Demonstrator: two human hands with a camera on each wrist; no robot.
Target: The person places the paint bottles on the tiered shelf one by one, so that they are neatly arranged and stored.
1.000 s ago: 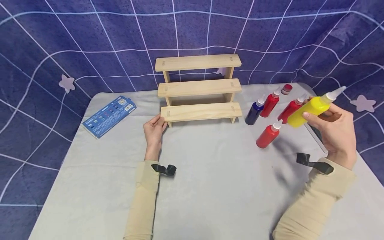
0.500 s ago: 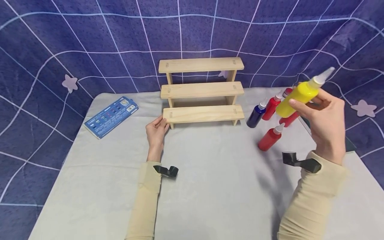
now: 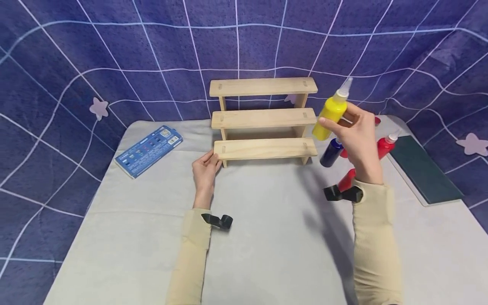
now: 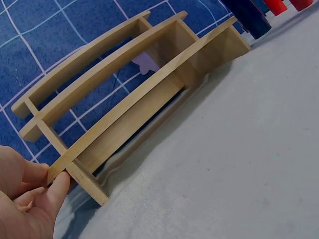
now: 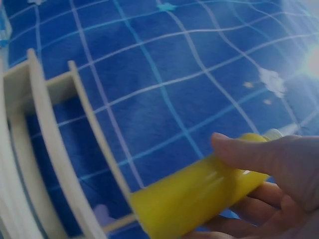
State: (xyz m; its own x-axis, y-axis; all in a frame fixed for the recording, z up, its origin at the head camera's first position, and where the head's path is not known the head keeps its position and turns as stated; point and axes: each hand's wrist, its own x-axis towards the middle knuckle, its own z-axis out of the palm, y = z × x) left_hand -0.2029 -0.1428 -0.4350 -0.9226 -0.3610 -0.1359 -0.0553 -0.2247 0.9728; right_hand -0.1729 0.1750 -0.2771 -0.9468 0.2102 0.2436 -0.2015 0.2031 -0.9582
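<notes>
A three-tier wooden shelf (image 3: 264, 149) stands at the back of the table. My left hand (image 3: 205, 173) pinches the left end of its lowest plank, thumb and finger on either side of the wood (image 4: 75, 158) in the left wrist view. My right hand (image 3: 358, 137) grips a yellow squeeze bottle (image 3: 330, 113) with a pointed white nozzle, held in the air by the shelf's right end and tilted. In the right wrist view the bottle's base (image 5: 164, 214) points toward the shelf planks. Below the right hand stands a dark blue bottle (image 3: 331, 153), partly hidden.
Red bottles (image 3: 385, 146) stand behind and beside my right hand, some mostly hidden; one (image 3: 346, 181) shows beside the wrist. A dark green flat board (image 3: 425, 169) lies at the right edge. A blue printed box (image 3: 148, 151) lies at left. A blue curtain (image 3: 160, 51) hangs behind.
My right hand has carried the yellow bottle left, from above the red bottles to the shelf's right end, tipping it more upright. The left hand stays on the lowest plank.
</notes>
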